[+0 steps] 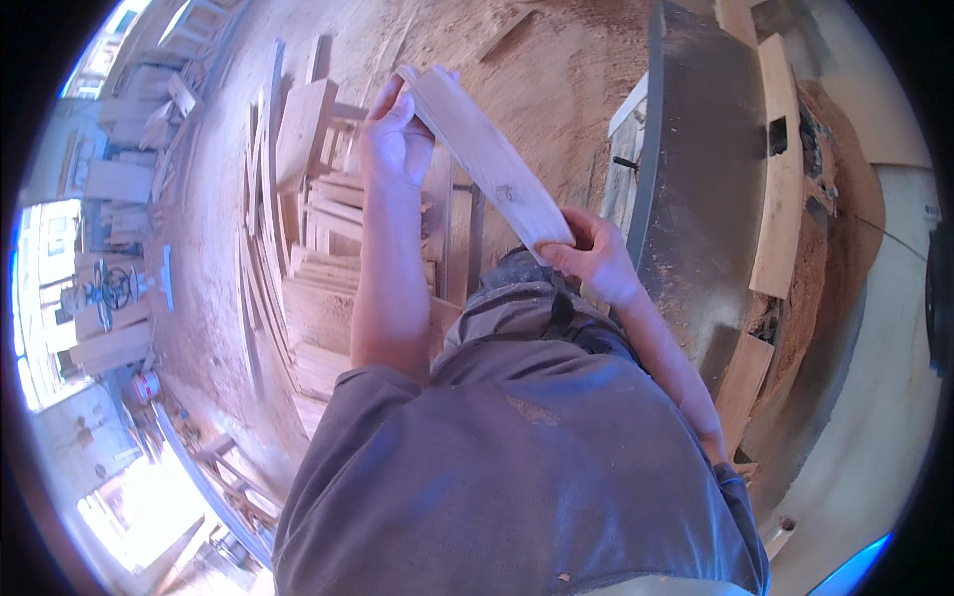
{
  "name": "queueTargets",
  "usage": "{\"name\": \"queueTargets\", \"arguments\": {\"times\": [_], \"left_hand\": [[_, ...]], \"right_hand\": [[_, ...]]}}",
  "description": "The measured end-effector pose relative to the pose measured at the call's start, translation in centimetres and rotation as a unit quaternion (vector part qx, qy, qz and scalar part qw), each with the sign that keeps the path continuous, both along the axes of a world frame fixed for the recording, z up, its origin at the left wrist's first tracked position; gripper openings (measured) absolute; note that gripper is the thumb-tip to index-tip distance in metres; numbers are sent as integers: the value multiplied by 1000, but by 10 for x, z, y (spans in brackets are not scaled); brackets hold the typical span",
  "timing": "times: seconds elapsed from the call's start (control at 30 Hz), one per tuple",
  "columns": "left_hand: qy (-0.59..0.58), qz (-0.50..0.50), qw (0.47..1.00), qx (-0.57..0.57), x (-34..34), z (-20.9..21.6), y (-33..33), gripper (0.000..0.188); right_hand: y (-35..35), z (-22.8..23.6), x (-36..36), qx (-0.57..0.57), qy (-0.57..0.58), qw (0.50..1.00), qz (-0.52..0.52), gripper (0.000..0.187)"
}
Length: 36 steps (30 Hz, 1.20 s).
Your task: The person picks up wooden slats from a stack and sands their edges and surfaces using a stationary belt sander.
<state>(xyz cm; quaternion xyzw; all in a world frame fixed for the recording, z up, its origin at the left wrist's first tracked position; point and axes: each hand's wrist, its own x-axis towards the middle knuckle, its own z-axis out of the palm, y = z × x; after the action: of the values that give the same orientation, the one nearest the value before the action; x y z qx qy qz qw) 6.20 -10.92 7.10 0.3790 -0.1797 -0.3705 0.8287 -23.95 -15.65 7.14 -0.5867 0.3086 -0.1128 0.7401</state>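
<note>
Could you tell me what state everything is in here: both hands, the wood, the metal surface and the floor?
Held board: raised, slanting, with a dark mark
Left hand: holding its far end
Right hand: gripping its near end
Wood pile: unevenly stacked
Metal surface: flecked with pale bits
Floor: dusty

"What's over on the right?"
"A dark-topped bench [701, 169], with brown sawdust [855, 179] heaped beyond it."
"And far left?"
"A spoked handwheel [117, 286] near a bright window [45, 268]; lower down, a red-and-white bucket [145, 385]."
</note>
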Motion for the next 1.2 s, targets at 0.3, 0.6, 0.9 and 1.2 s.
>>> {"name": "queueTargets", "arguments": {"times": [0.3, 0.6, 0.9, 1.2], "left_hand": [[124, -177, 976, -24, -72, -9, -98, 57], [91, -116, 975, 168, -128, -40, -228, 35], [86, -202, 936, 276, -163, -62, -349, 64], [78, -398, 887, 220, -272, -122, -350, 44]], "right_hand": [[-47, -18, -48, -613, 101, 733, -278, 51], [-103, -54, -84, -646, 173, 659, -346, 49], [-163, -81, -93, -595, 205, 665, -401, 49], [-174, -106, -138, -490, 329, 645, -486, 44]]}}
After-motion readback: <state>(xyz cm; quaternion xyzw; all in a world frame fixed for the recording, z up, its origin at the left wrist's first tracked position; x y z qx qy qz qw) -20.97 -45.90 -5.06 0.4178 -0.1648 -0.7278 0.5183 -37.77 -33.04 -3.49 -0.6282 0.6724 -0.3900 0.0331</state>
